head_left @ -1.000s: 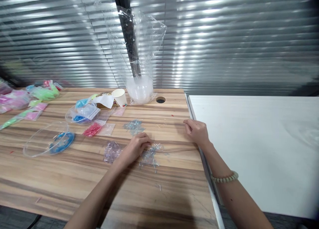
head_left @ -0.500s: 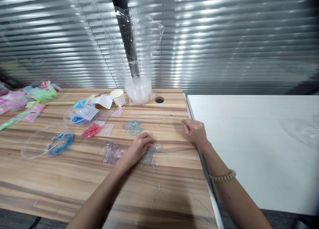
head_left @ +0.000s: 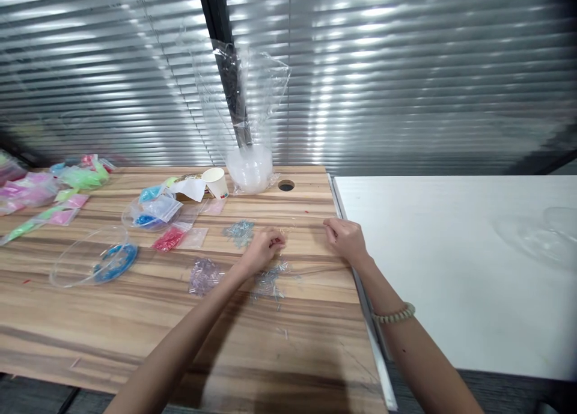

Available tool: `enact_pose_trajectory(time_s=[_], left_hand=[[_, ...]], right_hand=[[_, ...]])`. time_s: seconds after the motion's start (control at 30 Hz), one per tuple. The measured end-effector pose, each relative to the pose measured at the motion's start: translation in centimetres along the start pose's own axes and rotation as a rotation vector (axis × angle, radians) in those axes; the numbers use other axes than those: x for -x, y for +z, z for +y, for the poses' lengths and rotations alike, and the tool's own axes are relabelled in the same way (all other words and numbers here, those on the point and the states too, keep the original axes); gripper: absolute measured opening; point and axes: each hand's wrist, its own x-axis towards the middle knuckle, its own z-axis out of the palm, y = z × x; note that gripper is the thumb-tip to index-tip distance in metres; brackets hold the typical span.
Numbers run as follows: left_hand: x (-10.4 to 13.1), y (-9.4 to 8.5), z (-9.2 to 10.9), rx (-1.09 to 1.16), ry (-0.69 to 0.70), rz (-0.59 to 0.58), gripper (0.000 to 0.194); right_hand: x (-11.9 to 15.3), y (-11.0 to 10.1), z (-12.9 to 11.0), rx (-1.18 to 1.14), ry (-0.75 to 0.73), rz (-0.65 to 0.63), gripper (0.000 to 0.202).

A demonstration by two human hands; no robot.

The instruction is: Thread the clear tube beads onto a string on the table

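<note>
My left hand hovers over the table with fingers pinched together; whatever sits in the pinch is too small to make out. Just below it lies a pile of grey-blue tube beads, and up and to its left is a second grey-blue bead pile. Pale purple tube beads are heaped left of my forearm. Near the wooden table's right edge, my right hand is closed, thumb and forefinger together, and its contents are hidden. A few pale loose beads lie between the hands.
Clear round lids, one with blue beads, lie left. Behind are a bag of red beads, a paper cup and bagged plastic bowls beside a cable hole. A white table adjoins on the right.
My left hand has risen off the near grey-blue pile and moved away from me, a little to the right. My right hand stays near the table edge, still closed. The view has shifted slightly.
</note>
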Motion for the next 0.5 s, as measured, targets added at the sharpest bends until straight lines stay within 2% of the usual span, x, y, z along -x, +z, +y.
enact_pose_trajectory(time_s=[0.1, 0.2, 0.4, 0.5], left_hand=[[-1.4, 0.7, 0.0, -0.001, -0.004, 0.042, 0.008], [-1.7, 0.6, 0.2, 0.003, -0.008, 0.08, 0.008], [0.6, -1.1, 0.7, 0.088, -0.073, -0.084, 0.008], [1.4, -1.1, 0.9, 0.032, -0.109, -0.08, 0.011]], right_hand=[[0.1, 0.0, 0.0, 0.0, 0.003, -0.002, 0.023], [0.1, 0.1, 0.1, 0.004, 0.015, -0.018, 0.024], [0.2, 0.1, 0.0, 0.002, -0.005, -0.023, 0.024], [0.0, -0.1, -0.2, 0.006, -0.016, -0.014, 0.023]])
